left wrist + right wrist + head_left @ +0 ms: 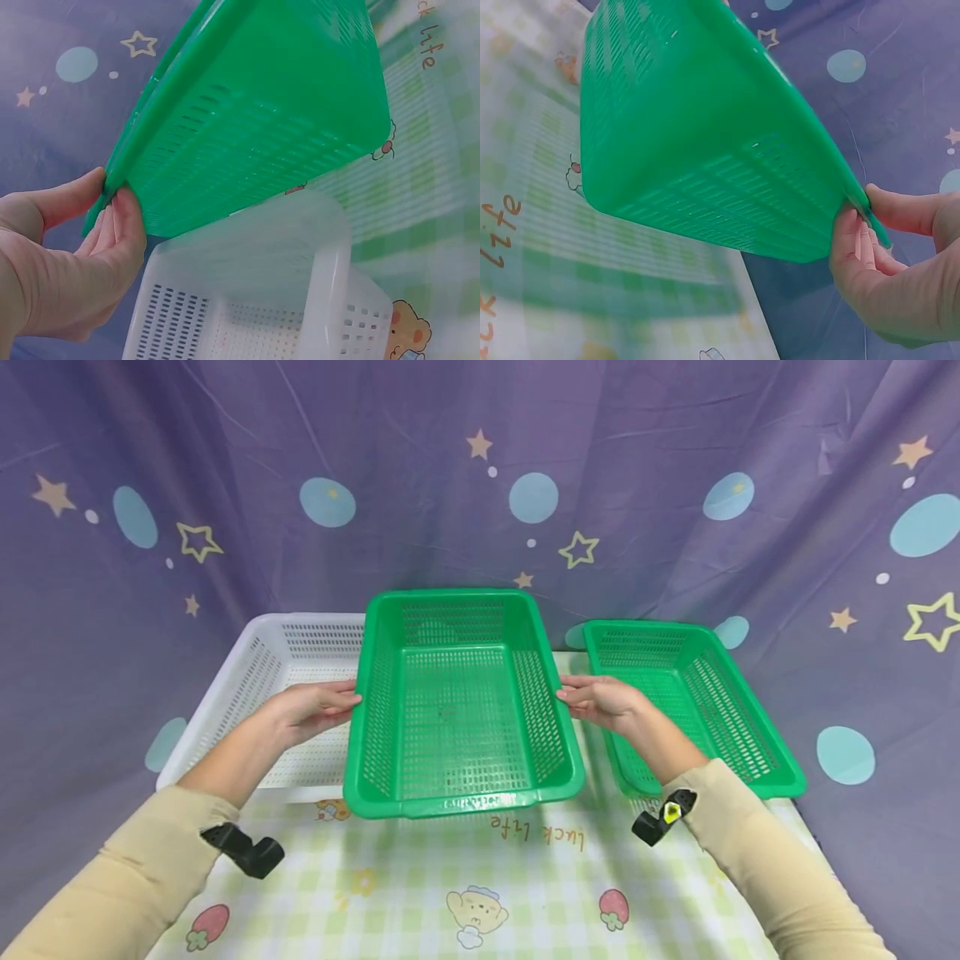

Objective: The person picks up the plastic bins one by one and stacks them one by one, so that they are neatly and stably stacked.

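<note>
Both hands hold up a green basket (463, 718) above the table, its open side toward the head camera. On its left rim the left hand (311, 710) pinches with thumb and fingers; the right hand (603, 700) pinches the right rim. In the left wrist view the left hand (82, 262) grips the rim of the green basket (262, 127), which is above a white basket (330, 292). The right wrist view has the right hand (900, 262) gripping the rim of the green basket (705, 150), thumb outside. The held basket looks empty.
The white basket (217, 710) stands at the back left, partly behind the held one. A second green basket (750, 706) stands at the back right. A checked cloth (420, 902) covers the table, and a purple curtain (420, 435) hangs behind.
</note>
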Tool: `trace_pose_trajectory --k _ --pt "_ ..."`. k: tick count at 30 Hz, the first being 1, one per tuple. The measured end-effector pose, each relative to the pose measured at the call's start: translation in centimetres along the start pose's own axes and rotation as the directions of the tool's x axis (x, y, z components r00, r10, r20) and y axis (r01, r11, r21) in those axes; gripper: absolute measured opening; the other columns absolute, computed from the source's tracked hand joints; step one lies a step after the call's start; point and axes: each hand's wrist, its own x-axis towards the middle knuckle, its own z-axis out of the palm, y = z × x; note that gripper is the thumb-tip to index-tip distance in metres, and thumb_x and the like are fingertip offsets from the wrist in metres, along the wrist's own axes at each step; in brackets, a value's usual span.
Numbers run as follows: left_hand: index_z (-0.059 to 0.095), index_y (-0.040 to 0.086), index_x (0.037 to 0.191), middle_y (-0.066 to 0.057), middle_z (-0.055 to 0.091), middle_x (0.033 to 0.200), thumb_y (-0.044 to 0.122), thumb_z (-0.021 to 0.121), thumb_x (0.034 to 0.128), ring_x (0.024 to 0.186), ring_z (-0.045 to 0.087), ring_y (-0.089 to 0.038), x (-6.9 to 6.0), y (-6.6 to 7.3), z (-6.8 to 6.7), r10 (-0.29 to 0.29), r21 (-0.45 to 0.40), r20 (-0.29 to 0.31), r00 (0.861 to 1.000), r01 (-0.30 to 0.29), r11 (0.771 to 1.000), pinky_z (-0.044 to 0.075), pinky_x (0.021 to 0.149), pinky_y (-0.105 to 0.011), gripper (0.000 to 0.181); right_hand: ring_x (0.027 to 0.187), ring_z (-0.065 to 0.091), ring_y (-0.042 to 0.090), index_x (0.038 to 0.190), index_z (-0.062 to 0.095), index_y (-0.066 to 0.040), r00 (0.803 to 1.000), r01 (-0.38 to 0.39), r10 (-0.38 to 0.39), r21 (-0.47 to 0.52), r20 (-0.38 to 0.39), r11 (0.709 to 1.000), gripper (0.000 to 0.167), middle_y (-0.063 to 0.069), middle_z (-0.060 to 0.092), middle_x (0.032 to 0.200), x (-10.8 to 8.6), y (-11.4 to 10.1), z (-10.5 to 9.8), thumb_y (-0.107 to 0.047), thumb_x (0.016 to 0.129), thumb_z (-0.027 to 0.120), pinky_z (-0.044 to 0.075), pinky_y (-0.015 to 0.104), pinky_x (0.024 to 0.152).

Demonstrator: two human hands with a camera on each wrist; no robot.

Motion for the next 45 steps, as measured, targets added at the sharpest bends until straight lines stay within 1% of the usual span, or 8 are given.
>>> trace_pose_trajectory --k 4,9,16,22,30,35,41,45 --pt "0.009 -0.004 0.152 0.011 0.068 0.091 0.002 0.059 0.0932 0.087 0.066 -0.001 -0.4 0.3 -0.4 0.0 -0.029 0.02 1.0 0.001 1.0 0.056 0.082 -0.014 0.077 0.084 0.06 -0.003 0.153 0.006 0.002 1.0 -0.013 0.012 0.045 0.027 0.999 0.064 0.018 0.006 0.162 -0.1 -0.4 0.2 0.003 0.099 0.041 0.011 0.039 0.127" --pt "0.009 -0.006 0.151 0.014 0.066 0.091 0.001 0.059 0.0933 0.087 0.066 0.001 -0.7 0.9 -0.7 0.024 0.0 0.012 1.0 -0.024 1.0 0.056 0.081 -0.013 0.077 0.09 0.059 -0.001 0.153 0.01 0.002 1.0 -0.007 0.007 0.044 0.012 0.999 0.062 0.018 0.01 0.161 0.0 -1.1 0.6 0.003 0.099 0.04 0.014 0.037 0.127" --pt "0.012 -0.009 0.149 0.016 0.067 0.091 0.002 0.064 0.0902 0.086 0.067 0.001 -0.9 1.5 -1.2 0.053 0.07 -0.021 0.998 -0.051 0.996 0.057 0.081 -0.014 0.079 0.147 0.027 0.024 0.153 0.013 0.0 1.0 -0.003 0.003 0.033 0.003 0.999 0.061 0.014 0.009 0.163 0.2 -1.9 1.1 0.001 0.099 0.041 0.014 0.037 0.127" --pt "0.012 -0.008 0.15 0.016 0.069 0.089 0.002 0.062 0.0916 0.086 0.067 0.001 -1.1 1.9 -1.5 0.06 0.07 -0.014 0.998 -0.059 0.996 0.056 0.08 -0.013 0.078 0.101 0.057 0.003 0.153 0.017 -0.002 1.0 0.017 -0.017 -0.005 -0.014 1.0 0.06 0.014 0.016 0.161 0.4 -2.9 1.6 0.001 0.099 0.042 0.021 0.036 0.126" --pt "0.011 -0.005 0.151 0.018 0.069 0.091 0.006 0.063 0.092 0.088 0.067 0.002 -1.4 2.7 -2.5 0.066 0.092 -0.026 0.997 -0.063 0.994 0.056 0.082 -0.013 0.079 0.15 0.019 0.025 0.154 0.015 -0.003 1.0 0.016 -0.016 0.044 0.012 0.999 0.061 0.012 0.009 0.163 0.4 -3.7 2.3 0.003 0.099 0.042 0.017 0.037 0.126" --pt "0.01 -0.005 0.152 0.022 0.067 0.092 0.009 0.064 0.0921 0.089 0.065 0.005 -1.9 2.9 -3.3 0.075 0.144 -0.033 0.997 -0.069 0.987 0.055 0.083 -0.011 0.081 0.143 0.033 0.023 0.153 0.018 -0.003 1.0 0.023 -0.023 0.031 0.011 0.999 0.06 0.013 0.016 0.162 0.7 -4.2 3.1 0.003 0.098 0.043 0.022 0.037 0.125" --pt "0.01 -0.002 0.153 0.025 0.066 0.09 0.009 0.061 0.0938 0.087 0.064 0.007 -2.4 3.0 -4.6 0.072 0.201 -0.047 0.996 -0.061 0.978 0.055 0.081 -0.01 0.079 0.094 0.059 0.004 0.152 0.024 -0.002 1.0 0.031 -0.031 0.02 0.002 0.999 0.058 0.018 0.027 0.157 1.1 -4.6 4.5 0.004 0.097 0.045 0.029 0.037 0.122" --pt "0.051 0.02 0.13 0.023 0.067 0.089 0.008 0.064 0.0918 0.086 0.066 0.005 -2.8 3.2 -5.7 0.064 0.165 -0.08 0.995 -0.05 0.985 0.056 0.08 -0.013 0.042 0.106 0.059 0.014 0.15 0.028 0.0 0.999 0.041 -0.041 0.021 -0.013 0.999 0.057 0.019 0.031 0.155 1.4 -4.5 5.5 0.005 0.096 0.046 0.033 0.038 0.12"
